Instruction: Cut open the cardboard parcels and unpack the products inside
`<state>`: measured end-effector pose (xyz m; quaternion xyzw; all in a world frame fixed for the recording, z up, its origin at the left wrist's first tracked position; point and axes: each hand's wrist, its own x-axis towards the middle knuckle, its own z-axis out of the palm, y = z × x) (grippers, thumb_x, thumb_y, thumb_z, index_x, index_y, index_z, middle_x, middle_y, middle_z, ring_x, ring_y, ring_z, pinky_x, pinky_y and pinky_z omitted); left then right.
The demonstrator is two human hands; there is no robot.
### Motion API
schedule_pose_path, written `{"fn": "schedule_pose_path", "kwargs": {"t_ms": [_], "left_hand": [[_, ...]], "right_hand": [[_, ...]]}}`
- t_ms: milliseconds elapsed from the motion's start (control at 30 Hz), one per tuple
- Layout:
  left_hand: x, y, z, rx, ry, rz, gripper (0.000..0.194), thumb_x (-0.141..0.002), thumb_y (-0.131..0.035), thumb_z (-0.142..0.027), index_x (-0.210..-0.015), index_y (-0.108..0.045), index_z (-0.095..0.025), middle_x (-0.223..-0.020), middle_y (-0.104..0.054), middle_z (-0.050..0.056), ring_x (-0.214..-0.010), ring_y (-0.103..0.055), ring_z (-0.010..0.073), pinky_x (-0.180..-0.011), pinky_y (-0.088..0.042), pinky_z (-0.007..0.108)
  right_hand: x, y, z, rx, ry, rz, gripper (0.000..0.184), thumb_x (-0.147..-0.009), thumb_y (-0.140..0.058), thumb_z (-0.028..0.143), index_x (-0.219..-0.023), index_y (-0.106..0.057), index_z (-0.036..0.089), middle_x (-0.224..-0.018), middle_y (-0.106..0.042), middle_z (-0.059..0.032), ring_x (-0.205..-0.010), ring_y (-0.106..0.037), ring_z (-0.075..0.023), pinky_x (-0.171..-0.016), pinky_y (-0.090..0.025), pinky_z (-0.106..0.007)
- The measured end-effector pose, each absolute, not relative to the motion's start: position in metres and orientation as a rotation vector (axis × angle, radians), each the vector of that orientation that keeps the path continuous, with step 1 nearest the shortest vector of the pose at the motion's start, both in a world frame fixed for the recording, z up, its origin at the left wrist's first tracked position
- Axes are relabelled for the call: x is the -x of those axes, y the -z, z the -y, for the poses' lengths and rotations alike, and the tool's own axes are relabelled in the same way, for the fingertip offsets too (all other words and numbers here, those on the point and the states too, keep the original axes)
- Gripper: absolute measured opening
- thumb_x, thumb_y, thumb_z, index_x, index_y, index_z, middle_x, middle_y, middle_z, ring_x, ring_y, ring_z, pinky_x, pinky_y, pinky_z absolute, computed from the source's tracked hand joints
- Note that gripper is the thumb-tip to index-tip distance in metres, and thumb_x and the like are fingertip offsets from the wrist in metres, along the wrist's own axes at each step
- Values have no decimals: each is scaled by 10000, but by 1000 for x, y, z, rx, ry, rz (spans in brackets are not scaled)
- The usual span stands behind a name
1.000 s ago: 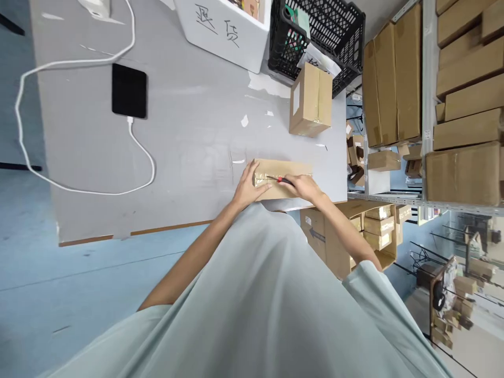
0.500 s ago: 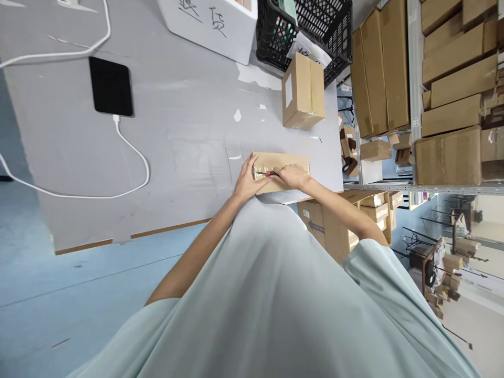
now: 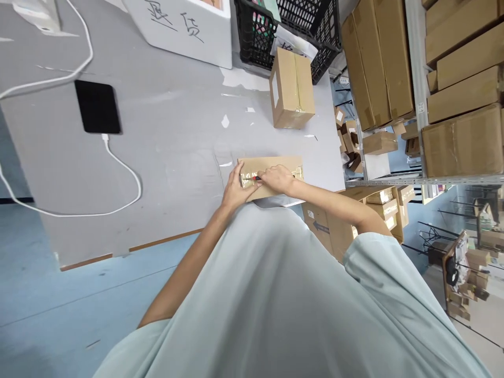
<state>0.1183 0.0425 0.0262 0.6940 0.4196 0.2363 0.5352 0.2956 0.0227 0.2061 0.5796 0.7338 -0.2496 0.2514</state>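
A flat cardboard box (image 3: 289, 164) sealed with clear tape lies at the near edge of the grey table (image 3: 177, 131). My left hand (image 3: 233, 190) rests on the box's left end, fingers curled against it. My right hand (image 3: 277, 178) is closed round a small red-handled cutter (image 3: 255, 178), whose tip lies on the tape seam near the box's left end. A white sheet shows under the box's near side.
A taller taped carton (image 3: 292, 89) stands farther back. Behind it are a black crate (image 3: 255, 31) and a white foam box (image 3: 185, 26). A black phone (image 3: 97, 106) on a white cable (image 3: 122, 168) lies at the left. Shelves of cartons (image 3: 460, 94) stand to the right.
My right hand has drawn the cutter leftward along the tape seam, from the box's middle toward its left end. The left hand has stayed on the box. The view has shifted.
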Motion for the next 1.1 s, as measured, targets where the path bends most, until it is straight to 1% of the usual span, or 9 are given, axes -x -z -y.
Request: {"fn": "schedule_pose_path", "kwargs": {"t_ms": [100,233,300,467,633,800,867,1000,1100], "left_hand": [[-117,-29,-42,-1664,-539,-1056,1182,-825,-906,-757,-1775,-409,-260,-1769,-504,212,-1659,-486,410,-1375,-412,575],[-114,-35,-43,-1675,-464,-1117,1209,-821,-888,-769,-1798,-387,-263,-1772,-508,202,-1576,-582,409,-1336,-466,562],[-112,-39,-43,-1683,-434,-1137,1201,-830,-871,-765,-1804,-379,-263,-1781,-503,193,-1523,-628,407,-1314,-493,564],[-112,-47,-44,-1709,-344,-1240,1193,-832,-855,-738,-1817,-364,-278,-1746,-555,163,-1460,-669,413,-1273,-543,589],[-112,-51,-46,-1784,-253,-1345,1109,-868,-798,-756,-1805,-403,-312,-1708,-593,147,-1453,-662,441,-1278,-524,641],[-103,-53,-50,-1877,-190,-1418,1065,-907,-708,-774,-1807,-405,-291,-1647,-626,166,-1488,-622,457,-1291,-503,627],[-93,-55,-54,-1918,-119,-1453,1073,-920,-655,-791,-1817,-388,-266,-1606,-640,193,-1476,-622,479,-1264,-518,640],[-67,-63,-62,-1983,-13,-1528,1060,-952,-538,-823,-1796,-427,-190,-1632,-597,256,-1424,-643,526,-1164,-576,674],[-51,-68,-59,-1989,-71,-1621,1073,-971,-504,-832,-1772,-439,-121,-1675,-542,300,-1375,-677,506,-1117,-610,637]], "right_hand": [[-313,-202,-18,-1593,616,-1965,410,-1193,-519,394,-1381,-721,91,-1203,-850,-279,-1178,-828,-375,-976,-617,-468],[-369,-208,6,-1649,597,-1847,315,-1150,-508,154,-1244,-801,88,-1222,-855,-259,-1193,-821,-354,-935,-603,-423],[-408,-216,25,-1677,575,-1746,327,-1139,-502,108,-1225,-817,92,-1233,-852,-257,-1203,-815,-355,-928,-582,-414],[-482,-223,63,-1744,578,-1679,405,-1214,-502,377,-1389,-769,129,-1198,-844,-262,-1194,-798,-384,-942,-531,-436],[-511,-195,80,-1858,663,-1740,449,-1213,-492,493,-1425,-745,187,-1219,-836,-248,-1173,-788,-376,-955,-497,-428],[-557,-155,105,-2041,781,-1688,351,-1191,-598,443,-1307,-785,171,-1237,-843,-239,-1167,-790,-356,-967,-518,-400],[-566,-132,110,-2289,940,-1604,343,-1198,-583,445,-1246,-790,176,-1140,-863,-182,-1073,-805,-311,-913,-541,-351],[-525,-81,105,-2924,1584,-1155,465,-1216,-441,526,-1182,-739,170,-942,-831,-62,-664,-716,-168,-658,-535,-247],[-460,-60,94,-3025,2111,-755,468,-1149,-534,628,-1084,-701,196,-855,-782,-8,-550,-631,-125,-532,-492,-217]]}}
